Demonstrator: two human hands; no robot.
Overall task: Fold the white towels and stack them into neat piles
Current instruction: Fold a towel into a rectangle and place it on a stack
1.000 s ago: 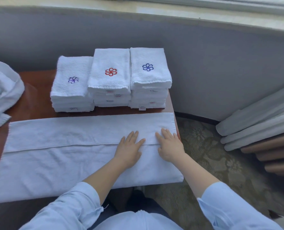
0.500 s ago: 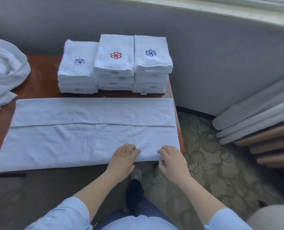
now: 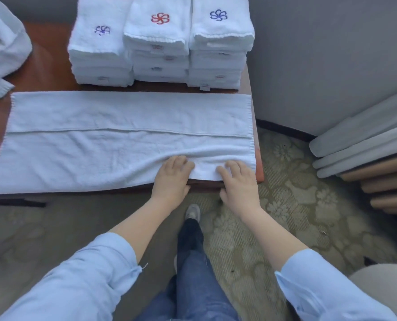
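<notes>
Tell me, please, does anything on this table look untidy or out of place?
Yes. The spread towel is bunched into a ridge just beyond the left hand and right hand, which pinch its near edge. At the far left, a crumpled towel heap lies unfolded. The three folded stacks look neat.

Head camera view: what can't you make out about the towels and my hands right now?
All in the head view:
- Thumbs of the left hand and right hand: hidden beneath the hands at the flat white towel's near edge; grip unclear.
- Tags on the three folded white towel stacks: too small, blurred.
- Crumpled white towel heap: cut off by the left edge.
- Stacks' far ends: cut off by the top edge.
</notes>
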